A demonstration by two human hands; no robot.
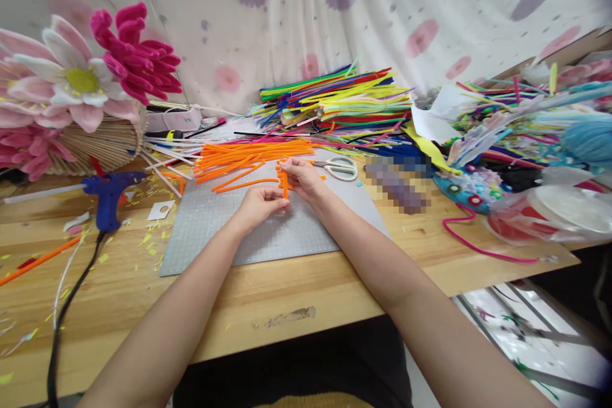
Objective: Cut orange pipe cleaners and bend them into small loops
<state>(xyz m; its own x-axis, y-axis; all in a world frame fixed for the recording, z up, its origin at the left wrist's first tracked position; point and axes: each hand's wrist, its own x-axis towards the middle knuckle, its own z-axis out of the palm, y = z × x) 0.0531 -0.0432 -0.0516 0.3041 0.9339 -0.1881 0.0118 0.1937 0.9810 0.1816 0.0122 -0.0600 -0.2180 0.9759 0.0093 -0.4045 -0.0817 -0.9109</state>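
Note:
Over the grey cutting mat (272, 236), my left hand (262, 204) pinches the lower end of a short orange pipe cleaner (285, 186). My right hand (302, 177) grips its upper end, so the piece stands nearly upright between both hands. Just behind my hands, a pile of orange pipe cleaners (239, 156) lies across the back of the mat, with a few loose ones nearer. Scissors with pale handles (342, 169) rest beside my right hand, their blades pointing toward it.
A blue glue gun (109, 197) with a black cord lies at the left, below fabric flowers (81, 80). Multicoloured pipe cleaners (335, 99) are heaped at the back. A plastic-wrapped roll (564, 213) and a pink pipe cleaner (468, 245) are at the right.

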